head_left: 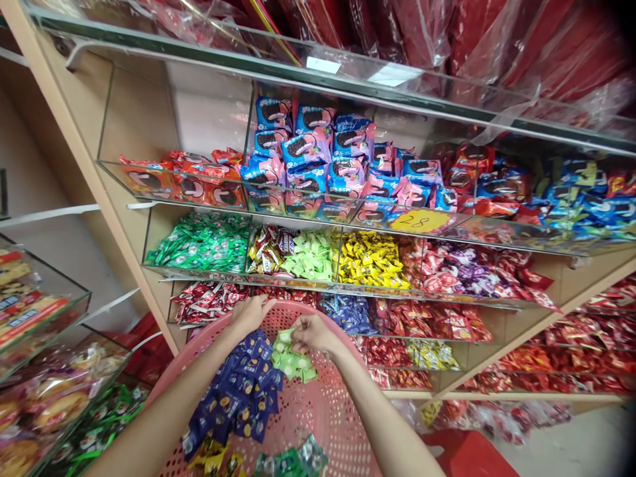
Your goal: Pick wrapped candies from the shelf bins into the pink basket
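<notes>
A pink perforated plastic basket [338, 424] tilts below the shelves. My left hand [252, 313] is closed over its far rim. Inside the basket, my right hand [314, 333] has its fingers bent together at a small heap of light green candy packets [298, 366], seemingly pinching one. Dark blue candy packets [243, 384] fill the left part of the basket. Nearer to me lie yellow wrapped candies [211, 457] and dark green ones [293, 460]. Beyond the rim, more light green packets [314, 255] sit in a shelf compartment beside brown wrapped candies [268, 248].
Glass-fronted shelves hold green candies [203, 242], yellow candies [372, 258] and blue-pink cookie packs [305, 149]. A yellow price tag [420, 220] hangs on the glass edge. Packaged bread [59, 411] stands at the left. A red object [467, 454] is low on the right.
</notes>
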`<state>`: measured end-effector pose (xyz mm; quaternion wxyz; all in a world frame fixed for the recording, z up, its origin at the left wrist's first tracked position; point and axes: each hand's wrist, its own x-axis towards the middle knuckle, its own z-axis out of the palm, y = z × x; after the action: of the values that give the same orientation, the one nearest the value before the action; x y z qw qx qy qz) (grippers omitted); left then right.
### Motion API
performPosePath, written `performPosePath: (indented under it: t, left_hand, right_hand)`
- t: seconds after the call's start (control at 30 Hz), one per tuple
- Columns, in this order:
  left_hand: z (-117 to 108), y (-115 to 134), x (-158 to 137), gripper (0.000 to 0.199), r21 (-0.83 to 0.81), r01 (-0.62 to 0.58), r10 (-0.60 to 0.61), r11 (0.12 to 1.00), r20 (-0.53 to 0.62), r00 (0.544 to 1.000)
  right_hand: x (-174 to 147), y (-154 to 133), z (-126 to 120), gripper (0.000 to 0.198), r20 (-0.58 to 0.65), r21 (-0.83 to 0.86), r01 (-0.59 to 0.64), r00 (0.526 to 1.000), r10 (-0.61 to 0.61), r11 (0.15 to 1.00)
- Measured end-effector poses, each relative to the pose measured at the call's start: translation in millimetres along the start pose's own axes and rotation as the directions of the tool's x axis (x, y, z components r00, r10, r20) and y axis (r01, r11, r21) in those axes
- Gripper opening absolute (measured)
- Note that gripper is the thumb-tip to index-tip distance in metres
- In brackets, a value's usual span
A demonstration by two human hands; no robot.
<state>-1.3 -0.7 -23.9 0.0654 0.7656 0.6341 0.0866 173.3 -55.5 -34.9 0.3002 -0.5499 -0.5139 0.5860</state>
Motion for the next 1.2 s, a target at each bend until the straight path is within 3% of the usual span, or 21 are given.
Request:
performPosePath:
  t: [0.17, 0.77, 1.03, 1.2]
  left_hand:
    - [0, 1, 0, 0.055, -0.008, 0.009, -0.009, 1.000, 0.006, 1.000]
    - [6, -2, 2, 0.055, -0.016, -0.010, 0.011, 1.000, 0.020, 1.000]
    - [6, -2, 3, 0.055, -0.027, 0.002, -0.002, 1.000, 0.027, 1.000]
    - [4, -1, 3, 0.055, -0.015, -0.007, 0.008, 1.000, 0.031, 0.999]
  right_hand:
    - [7, 11, -6, 0.023, -0.056, -0.241, -0.123, 0.992, 0.112, 0.963]
    - [11, 25, -6, 0.020, 0.044, -0.356, -0.219, 0.967, 0.250, 0.909]
    - [16, 31, -4, 0.020, -0.025, -0.451, -0.230, 0.969, 0.245, 0.862]
    - [21, 37, -7, 0.017, -0.126, -0.566, -0.199, 0.980, 0.155, 0.800]
